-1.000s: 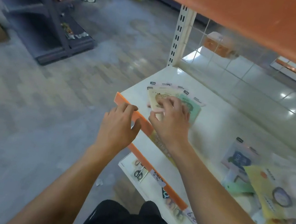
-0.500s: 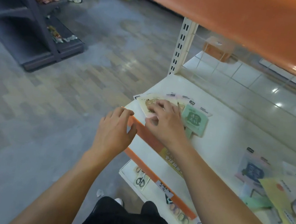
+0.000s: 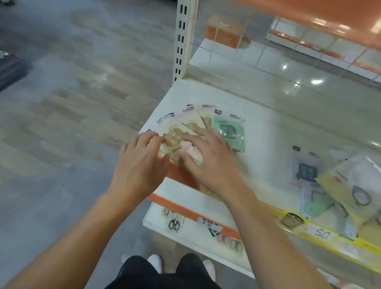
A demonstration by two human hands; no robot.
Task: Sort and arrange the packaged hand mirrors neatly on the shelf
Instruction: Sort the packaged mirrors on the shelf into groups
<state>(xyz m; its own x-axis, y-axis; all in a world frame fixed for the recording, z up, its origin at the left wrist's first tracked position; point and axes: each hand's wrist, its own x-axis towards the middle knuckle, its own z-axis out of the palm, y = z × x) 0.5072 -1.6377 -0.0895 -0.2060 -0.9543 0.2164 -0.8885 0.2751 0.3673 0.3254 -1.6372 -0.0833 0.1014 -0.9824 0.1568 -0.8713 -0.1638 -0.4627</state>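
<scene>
**Mirrors fanned at the shelf's left corner, both hands squaring them up**

Packaged hand mirrors (image 3: 188, 129) lay in a fanned row at the near left corner of the white shelf (image 3: 266, 141), cream and pink packs overlapping, with a green pack (image 3: 229, 131) at the right end of the fan. From the head camera, the only view there was, the person's left hand (image 3: 141, 161) rested at the shelf's front edge, its fingertips touching the left side of the front cream pack, fingers nearly straight and gripping nothing. The right hand (image 3: 209, 162) lay spread flat over the lower part of the same fan, fingers straight and pressing down on the packs rather than curling round any of them.

Well apart to the right sat a loose pile of packs (image 3: 350, 190), yellow, clear and one with a blue print, lying at mixed angles behind a yellow price strip (image 3: 319, 234). An orange shelf (image 3: 304, 5) hung overhead.

I judged the step to be tidying the first group: nudging the fanned packs into even line. The next move would likely call for closing the fan's spread without sliding packs off the front edge, then fetching from the unsorted pile.
</scene>
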